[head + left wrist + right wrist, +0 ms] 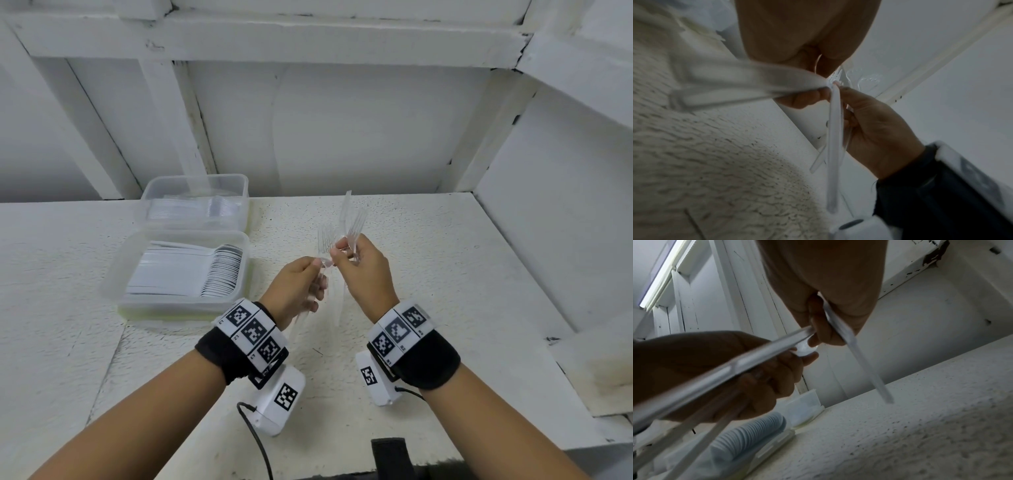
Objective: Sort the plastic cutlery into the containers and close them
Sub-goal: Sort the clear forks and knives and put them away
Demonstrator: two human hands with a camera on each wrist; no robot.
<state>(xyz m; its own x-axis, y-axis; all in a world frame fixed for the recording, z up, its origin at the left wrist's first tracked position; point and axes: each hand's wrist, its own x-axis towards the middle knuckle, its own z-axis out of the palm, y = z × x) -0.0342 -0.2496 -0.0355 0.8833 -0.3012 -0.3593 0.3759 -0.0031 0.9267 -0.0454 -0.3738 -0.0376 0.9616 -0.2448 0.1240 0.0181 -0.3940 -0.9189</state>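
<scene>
Both hands are raised over the white table (445, 260), close together. My left hand (318, 266) grips clear plastic forks (325, 239) by their necks, tines up; the handles (735, 84) run down past the wrist. My right hand (339, 249) holds more clear cutlery (352, 219), a fork and a longer piece, whose handles (833, 146) hang below. Its fingertips touch the left hand's bundle. At the left stand two clear containers. The near one (171, 306) holds a row of spoons (222, 274), and the far one (195, 178) holds clear cutlery. No lid shows on either.
A white wall (325, 130) with wooden framing rises right behind the table. A side panel (555, 240) closes it in on the right. The table's front edge runs just below my forearms, with a dark object (390, 455) there.
</scene>
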